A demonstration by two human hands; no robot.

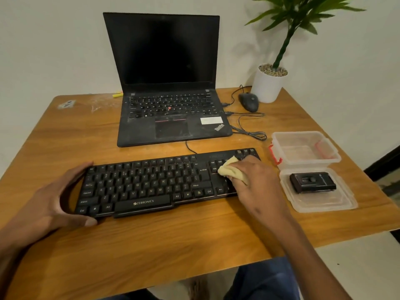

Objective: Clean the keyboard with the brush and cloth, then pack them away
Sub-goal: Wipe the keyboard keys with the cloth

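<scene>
A black keyboard (151, 182) lies across the middle of the wooden table (151, 245). My left hand (49, 200) grips its left end, thumb at the front edge and fingers over the back. My right hand (257, 182) presses a pale yellow cloth (229, 169) onto the keys at the right end of the keyboard. A small black brush block (312, 182) rests on a clear plastic lid (320, 202) to the right of the keyboard. Behind the lid stands an open clear container (305, 148) with red clips.
An open black laptop (171, 83) stands behind the keyboard. A black mouse (249, 101) with loose cables (249, 126) lies beside it. A white potted plant (269, 83) occupies the back right corner. The table's front edge runs near my knees.
</scene>
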